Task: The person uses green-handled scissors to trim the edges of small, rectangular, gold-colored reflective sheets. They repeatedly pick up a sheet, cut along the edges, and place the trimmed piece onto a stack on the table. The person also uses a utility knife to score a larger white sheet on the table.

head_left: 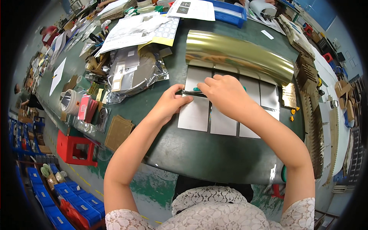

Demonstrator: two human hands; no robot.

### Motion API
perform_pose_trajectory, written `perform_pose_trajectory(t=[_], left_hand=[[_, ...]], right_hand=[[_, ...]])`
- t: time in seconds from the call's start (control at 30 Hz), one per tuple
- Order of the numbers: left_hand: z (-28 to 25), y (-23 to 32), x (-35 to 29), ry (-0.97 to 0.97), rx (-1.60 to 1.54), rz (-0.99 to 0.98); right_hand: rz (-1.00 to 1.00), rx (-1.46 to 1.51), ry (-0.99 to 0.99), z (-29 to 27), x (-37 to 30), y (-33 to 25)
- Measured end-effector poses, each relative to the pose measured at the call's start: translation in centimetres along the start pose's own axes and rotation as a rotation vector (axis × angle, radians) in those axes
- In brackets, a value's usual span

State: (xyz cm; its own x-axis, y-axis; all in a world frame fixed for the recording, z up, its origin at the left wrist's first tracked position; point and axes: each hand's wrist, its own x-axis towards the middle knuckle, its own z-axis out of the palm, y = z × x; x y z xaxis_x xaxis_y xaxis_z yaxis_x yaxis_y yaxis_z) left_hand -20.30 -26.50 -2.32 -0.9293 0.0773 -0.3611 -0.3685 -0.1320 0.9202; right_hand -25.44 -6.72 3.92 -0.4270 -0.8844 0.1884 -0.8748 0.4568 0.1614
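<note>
White rectangular cards (193,115) lie in two rows on the dark green table, with narrow dark gaps between them. My left hand (170,101) is at the left edge of the cards. Its thumb and index finger close around a small spot there, and what they pinch is too small to make out. My right hand (224,94) grips a slim tool with teal-green parts (196,89), mostly covered by the fingers. The tool lies across the gap between the two rows, its thin end close to my left fingertips. Just beyond the cards rests a large gold foil roll (237,53).
Left of the cards are a plastic-wrapped dark round bundle (140,73), papers (134,32) and brown boards (118,132). A blue tray (226,13) stands at the back. A gold block (289,96) and small orange pieces (292,118) sit right. A red stool (76,149) stands below the table's left side.
</note>
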Motion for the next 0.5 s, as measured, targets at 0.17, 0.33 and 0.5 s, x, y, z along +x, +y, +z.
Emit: perform_pose_trajectory(t=[0.17,0.33,0.5], left_hand=[[0.0,0.0,0.1,-0.014,-0.013,0.004],[-0.1,-0.2,0.0,-0.028,-0.03,0.03],[-0.2,-0.3,-0.1,-0.025,-0.038,0.038]], right_hand=[[-0.001,-0.047,-0.056,-1.0,-0.6,0.9],[0.018,-0.033,-0.093,-2.0,-1.9,1.8],[0.048,-0.029,-0.176,-3.3,-3.0,2.3]])
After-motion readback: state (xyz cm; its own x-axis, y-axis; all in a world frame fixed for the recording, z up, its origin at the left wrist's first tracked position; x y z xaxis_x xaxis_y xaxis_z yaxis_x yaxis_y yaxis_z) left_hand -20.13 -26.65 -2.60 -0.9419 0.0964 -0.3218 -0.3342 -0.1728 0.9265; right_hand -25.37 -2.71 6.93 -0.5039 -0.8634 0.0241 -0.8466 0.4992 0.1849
